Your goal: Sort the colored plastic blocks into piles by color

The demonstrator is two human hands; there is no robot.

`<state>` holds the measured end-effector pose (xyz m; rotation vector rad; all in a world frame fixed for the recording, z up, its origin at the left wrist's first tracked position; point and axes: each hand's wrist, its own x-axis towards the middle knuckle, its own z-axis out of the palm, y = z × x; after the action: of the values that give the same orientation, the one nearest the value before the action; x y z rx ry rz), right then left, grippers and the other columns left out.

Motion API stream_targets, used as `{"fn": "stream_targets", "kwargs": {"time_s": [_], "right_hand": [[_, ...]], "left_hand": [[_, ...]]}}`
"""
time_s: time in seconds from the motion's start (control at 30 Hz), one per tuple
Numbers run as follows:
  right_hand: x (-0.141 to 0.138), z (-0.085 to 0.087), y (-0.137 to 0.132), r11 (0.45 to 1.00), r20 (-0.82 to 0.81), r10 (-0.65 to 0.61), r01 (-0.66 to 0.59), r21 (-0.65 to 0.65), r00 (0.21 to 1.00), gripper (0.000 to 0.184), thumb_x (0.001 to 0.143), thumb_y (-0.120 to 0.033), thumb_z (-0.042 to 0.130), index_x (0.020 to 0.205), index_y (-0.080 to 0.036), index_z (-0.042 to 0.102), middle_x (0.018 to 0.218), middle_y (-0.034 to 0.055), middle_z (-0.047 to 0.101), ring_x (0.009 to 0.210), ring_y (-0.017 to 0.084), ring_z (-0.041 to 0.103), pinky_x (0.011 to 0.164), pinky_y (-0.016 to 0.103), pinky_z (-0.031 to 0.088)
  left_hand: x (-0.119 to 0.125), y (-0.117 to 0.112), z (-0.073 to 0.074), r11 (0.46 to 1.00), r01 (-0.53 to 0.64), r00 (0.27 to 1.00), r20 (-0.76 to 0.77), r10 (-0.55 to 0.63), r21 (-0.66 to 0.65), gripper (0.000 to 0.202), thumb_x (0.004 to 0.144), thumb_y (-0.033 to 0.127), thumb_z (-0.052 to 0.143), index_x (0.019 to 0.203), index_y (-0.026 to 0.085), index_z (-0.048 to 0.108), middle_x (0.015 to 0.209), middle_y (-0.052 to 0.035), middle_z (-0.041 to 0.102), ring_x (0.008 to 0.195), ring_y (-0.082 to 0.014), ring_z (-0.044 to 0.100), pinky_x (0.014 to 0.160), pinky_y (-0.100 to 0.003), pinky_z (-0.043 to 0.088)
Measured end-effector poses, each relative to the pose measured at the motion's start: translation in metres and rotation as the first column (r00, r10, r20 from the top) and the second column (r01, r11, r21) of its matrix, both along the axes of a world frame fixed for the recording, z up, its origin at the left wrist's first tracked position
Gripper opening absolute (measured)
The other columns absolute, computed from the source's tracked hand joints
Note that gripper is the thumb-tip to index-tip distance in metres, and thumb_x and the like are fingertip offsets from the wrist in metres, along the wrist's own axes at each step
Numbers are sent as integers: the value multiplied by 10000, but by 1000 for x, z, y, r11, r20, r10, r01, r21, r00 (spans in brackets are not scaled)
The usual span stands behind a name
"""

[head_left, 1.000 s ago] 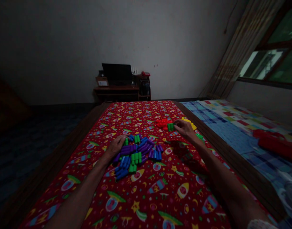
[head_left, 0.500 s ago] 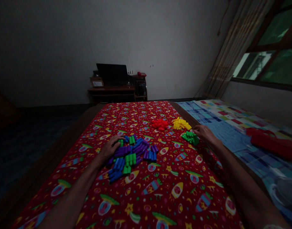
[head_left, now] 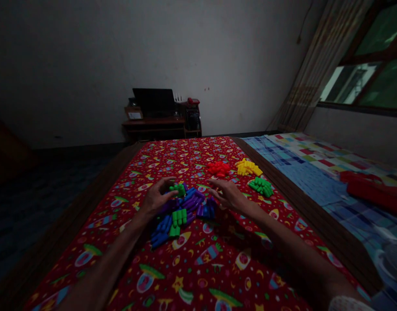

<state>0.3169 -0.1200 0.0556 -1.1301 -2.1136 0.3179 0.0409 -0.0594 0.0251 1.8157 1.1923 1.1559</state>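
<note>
A mixed pile of purple, blue and green plastic building blocks [head_left: 193, 201] lies on the red patterned cloth [head_left: 204, 276]. At its left far side my left hand [head_left: 155, 198] has thumb and fingers closed about a green block [head_left: 175, 188]; another green piece touches or overlaps it in view. My right hand [head_left: 230, 194] hovers at the pile's right side, fingers stretched and apart, with nothing in them. Farther right sits a small heap of green blocks [head_left: 261, 186]. Behind it are a yellow heap [head_left: 248, 167] and a red heap [head_left: 218, 169].
A bed with a blue checked sheet [head_left: 282, 162] runs along the right, with a red bag [head_left: 376, 192] on it. Against the far wall stands a desk [head_left: 156, 123] carrying a black monitor [head_left: 154, 102]. A curtain [head_left: 310, 77] hangs beside the window.
My right hand has left the green heap and moved left to the mixed pile, its fingers now spread. My left hand has shifted slightly right, with a green block at its fingertips.
</note>
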Motion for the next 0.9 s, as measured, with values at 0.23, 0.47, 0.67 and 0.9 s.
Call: {"fn": "stream_targets", "kwargs": {"time_s": [0.23,0.47,0.67,0.9], "right_hand": [[-31,-14,13,981,-36,131,-135,-136,991,231,910,-270,536,996,-153,716,738,5,676,601,97,531,564,188,340],[77,23,28,931,234,-336,360,-63,912,241,868,-272,543,844,-164,756,763,60,709,653,142,590,608,229,365],[150,17,36,758,502,-451,614,-221,738,246,802,-244,588,632,-139,732,520,11,584,528,127,533,510,237,304],[151,8,33,752,440,-574,657,-52,691,262,841,-235,535,769,-128,762,700,87,689,653,162,598,568,241,347]], "left_hand": [[42,-36,3,980,177,982,-89,-169,91,527,748,438,679,1219,235,556,1089,-55,687,979,-229,677,882,-396,562],[4,-5,5,964,78,932,-362,20,255,275,830,386,552,998,217,688,1078,-80,697,1045,-249,638,967,-407,496],[-3,19,-15,979,178,896,-428,-119,99,451,806,468,532,1124,197,704,1267,-114,660,1206,-295,573,1057,-462,421],[9,36,-17,992,100,881,-471,-51,80,390,658,419,685,995,234,750,1055,-88,727,960,-274,663,878,-399,530]]}}
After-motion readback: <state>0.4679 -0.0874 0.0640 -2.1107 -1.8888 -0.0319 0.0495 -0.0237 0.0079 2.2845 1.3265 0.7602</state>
